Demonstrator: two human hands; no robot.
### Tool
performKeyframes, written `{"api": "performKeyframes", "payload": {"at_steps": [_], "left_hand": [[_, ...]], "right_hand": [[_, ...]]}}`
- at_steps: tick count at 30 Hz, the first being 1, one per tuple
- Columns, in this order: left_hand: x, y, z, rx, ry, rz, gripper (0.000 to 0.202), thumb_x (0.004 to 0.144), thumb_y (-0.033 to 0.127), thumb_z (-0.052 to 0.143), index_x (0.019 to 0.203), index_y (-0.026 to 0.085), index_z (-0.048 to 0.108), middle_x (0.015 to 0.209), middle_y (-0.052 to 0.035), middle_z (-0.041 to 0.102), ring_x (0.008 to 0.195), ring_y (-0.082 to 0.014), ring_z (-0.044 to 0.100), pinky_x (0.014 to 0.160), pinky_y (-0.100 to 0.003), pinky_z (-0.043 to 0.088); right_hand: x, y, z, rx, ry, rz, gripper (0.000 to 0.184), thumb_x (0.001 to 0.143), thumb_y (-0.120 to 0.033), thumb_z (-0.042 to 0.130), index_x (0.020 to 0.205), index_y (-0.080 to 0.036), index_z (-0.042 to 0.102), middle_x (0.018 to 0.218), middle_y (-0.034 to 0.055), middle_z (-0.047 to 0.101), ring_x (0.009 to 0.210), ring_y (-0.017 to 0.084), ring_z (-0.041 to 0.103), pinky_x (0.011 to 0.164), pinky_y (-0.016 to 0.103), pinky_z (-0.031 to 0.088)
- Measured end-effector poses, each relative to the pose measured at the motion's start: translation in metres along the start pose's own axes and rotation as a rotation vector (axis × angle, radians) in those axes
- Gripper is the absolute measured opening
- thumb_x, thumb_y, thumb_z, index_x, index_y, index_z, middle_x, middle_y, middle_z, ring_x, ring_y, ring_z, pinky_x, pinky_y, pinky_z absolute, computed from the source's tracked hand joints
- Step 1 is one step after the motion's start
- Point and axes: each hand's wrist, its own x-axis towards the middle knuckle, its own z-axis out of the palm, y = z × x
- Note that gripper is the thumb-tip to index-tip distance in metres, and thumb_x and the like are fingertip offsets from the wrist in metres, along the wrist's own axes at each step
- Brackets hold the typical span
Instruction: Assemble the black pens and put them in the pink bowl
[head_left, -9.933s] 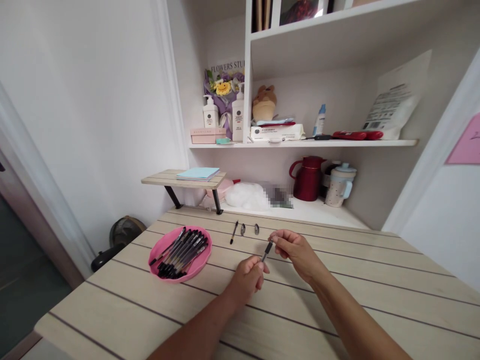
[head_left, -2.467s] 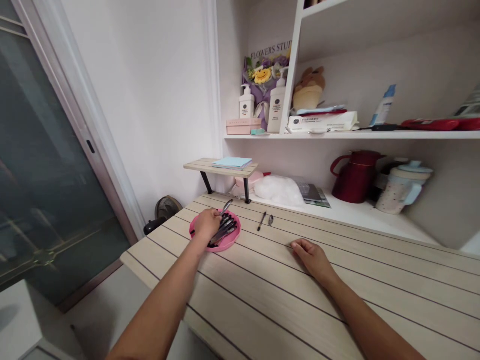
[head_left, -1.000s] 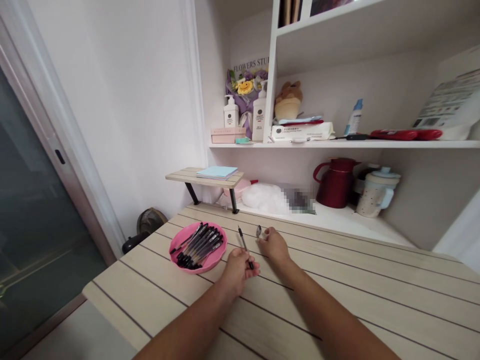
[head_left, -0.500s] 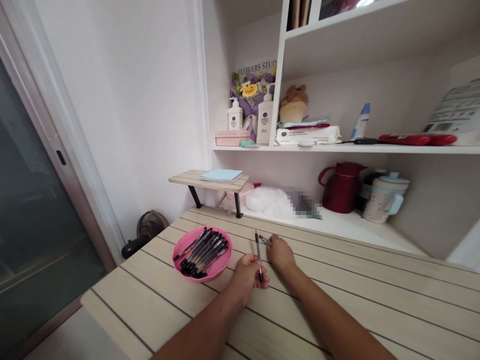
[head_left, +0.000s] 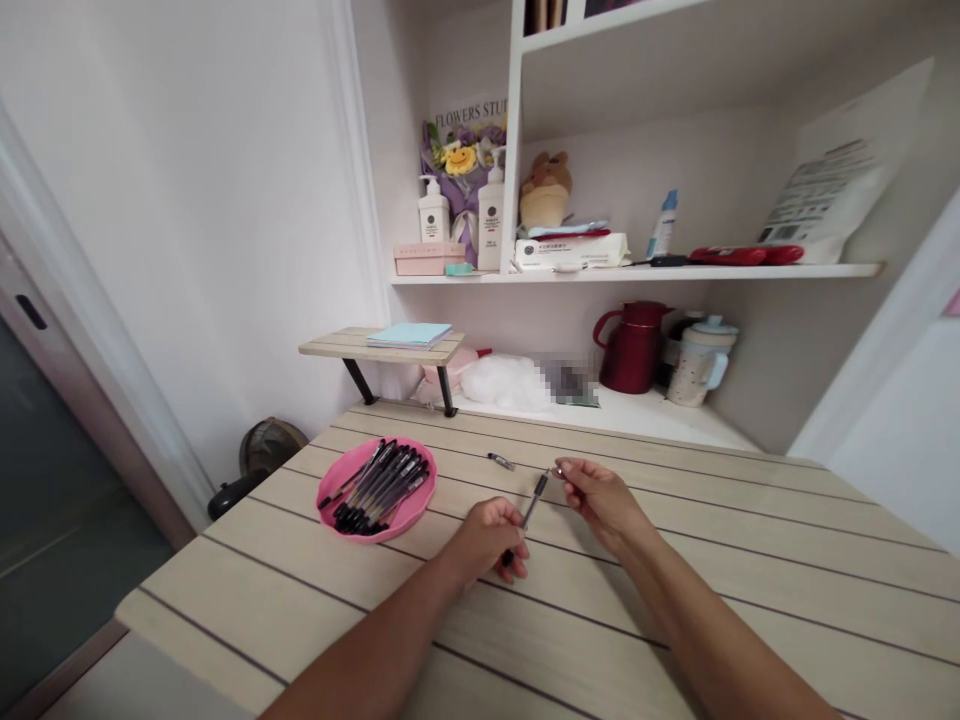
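My left hand (head_left: 491, 538) is closed around the lower part of a gel pen (head_left: 536, 495) with a clear barrel and dark grip, its tip slanting up to the right. At that tip, the thumb and fingers of my right hand (head_left: 596, 492) are pinched together; a small shiny bit shows by the fingertips, too tiny to make out. A pen cap (head_left: 501, 461) with a clip lies loose on the table beyond the pen. To the left stands a pink bowl (head_left: 324, 490) with scalloped edges, holding many capped black pens (head_left: 381, 485).
The slatted wooden table (head_left: 675, 600) carries a small raised stand (head_left: 337, 343) with a blue notebook (head_left: 411, 335). Behind are a red jug (head_left: 632, 350), a pale lidded cup (head_left: 701, 362) and a white shelf (head_left: 637, 273) with bottles and boxes. A fan (head_left: 270, 448) sits left.
The cap has left my right hand and now lies on the table. My right hand has come to the pen's tip. The pen in my left hand has tilted to the right. The view has turned right.
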Motion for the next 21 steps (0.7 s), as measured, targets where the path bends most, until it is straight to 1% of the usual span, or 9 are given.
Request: {"api": "performKeyframes", "payload": {"at_steps": [3, 5, 10, 17, 21], "left_hand": [[-0.003, 0.002, 0.002, 0.03, -0.012, -0.005, 0.024, 0.059, 0.021, 0.048, 0.082, 0.019, 0.042, 0.056, 0.0029, 0.058, 0.04, -0.0116, 0.054, 0.035, -0.017, 0.036], [-0.003, 0.003, 0.002, 0.041, -0.014, -0.004, 0.024, 0.059, 0.021, 0.049, 0.082, 0.019, 0.042, 0.056, 0.0032, 0.058, 0.04, -0.0115, 0.055, 0.035, -0.017, 0.036], [-0.003, 0.003, 0.002, 0.047, -0.014, -0.009, 0.024, 0.058, 0.021, 0.049, 0.081, 0.019, 0.042, 0.056, 0.0031, 0.058, 0.041, -0.0112, 0.055, 0.035, -0.017, 0.036], [0.0, 0.0, 0.001, 0.037, -0.01, 0.0, 0.025, 0.058, 0.022, 0.05, 0.081, 0.019, 0.042, 0.055, 0.0036, 0.057, 0.039, -0.0113, 0.054, 0.033, -0.017, 0.035], [0.001, -0.001, 0.001, 0.028, -0.009, 0.007, 0.025, 0.058, 0.022, 0.051, 0.082, 0.018, 0.043, 0.055, 0.0038, 0.057, 0.039, -0.0109, 0.054, 0.034, -0.017, 0.037]], "right_hand": [[0.0, -0.012, -0.004, 0.195, 0.021, 0.017, 0.033, 0.06, -0.041, 0.07, 0.081, -0.017, 0.06, 0.073, 0.0048, 0.063, 0.047, 0.008, 0.046, 0.041, 0.022, 0.035], [0.0, -0.017, -0.003, 0.266, 0.026, 0.021, 0.035, 0.057, -0.036, 0.073, 0.083, -0.017, 0.06, 0.071, 0.0034, 0.063, 0.046, 0.007, 0.044, 0.04, 0.021, 0.032], [-0.004, -0.022, 0.003, 0.228, 0.013, 0.01, 0.036, 0.059, -0.033, 0.071, 0.087, -0.016, 0.059, 0.072, 0.0041, 0.065, 0.045, 0.006, 0.043, 0.039, 0.02, 0.029], [-0.008, -0.022, 0.006, 0.178, -0.003, 0.011, 0.035, 0.058, -0.035, 0.071, 0.085, -0.015, 0.061, 0.072, 0.0042, 0.065, 0.043, 0.006, 0.044, 0.04, 0.021, 0.029], [-0.009, -0.021, 0.008, 0.172, 0.015, 0.005, 0.036, 0.057, -0.035, 0.072, 0.085, -0.015, 0.061, 0.07, 0.0034, 0.064, 0.043, 0.006, 0.044, 0.039, 0.021, 0.028]]}}
